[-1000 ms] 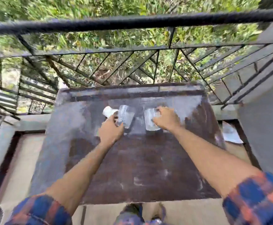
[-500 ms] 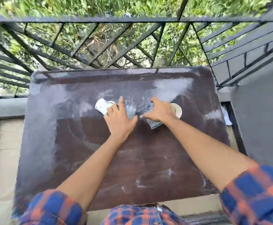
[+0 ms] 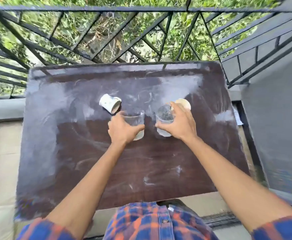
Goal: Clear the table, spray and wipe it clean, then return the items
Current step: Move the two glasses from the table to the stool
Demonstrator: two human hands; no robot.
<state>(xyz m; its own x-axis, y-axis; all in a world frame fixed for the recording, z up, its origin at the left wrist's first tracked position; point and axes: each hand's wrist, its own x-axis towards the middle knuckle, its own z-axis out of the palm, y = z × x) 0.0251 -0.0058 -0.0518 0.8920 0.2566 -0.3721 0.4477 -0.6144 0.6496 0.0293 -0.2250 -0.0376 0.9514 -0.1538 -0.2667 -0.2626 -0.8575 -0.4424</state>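
Balcony railing (image 3: 89, 9) of black bars closes off the far side, with greenery beyond it. A dark brown table (image 3: 89, 170), smeared with pale streaks, fills the middle of the view.

At its centre are two clear glasses side by side, a narrow gap of tabletop between them. The left hand (image 3: 122, 131) is wrapped round the left glass (image 3: 134, 118) from the 7 o'clock side, thumb and fingers curled about its wall. The right hand (image 3: 180, 123) clasps the right glass (image 3: 164, 116) from the 4 o'clock side in the same way. Both glasses look upright, rims away from the person. Whether their bases touch the table cannot be told.

Outward from there, a white paper cup (image 3: 109, 105) lies on its side at about 10 o'clock from the left hand, just beyond the knuckles. Its long axis runs from 10 to 4 o'clock, and what looks like the open mouth faces the hand. A second pale cup (image 3: 183, 103) sits at 12 o'clock from the right hand, partly hidden behind the fingertips.

Clearing appears to be under way, and the coming move likely carries both glasses off toward 6 o'clock. Each cup lies on the far side of its nearer hand, so neither should block that path. The left hand is the nearer one for the tipped cup, which may roll if nudged.
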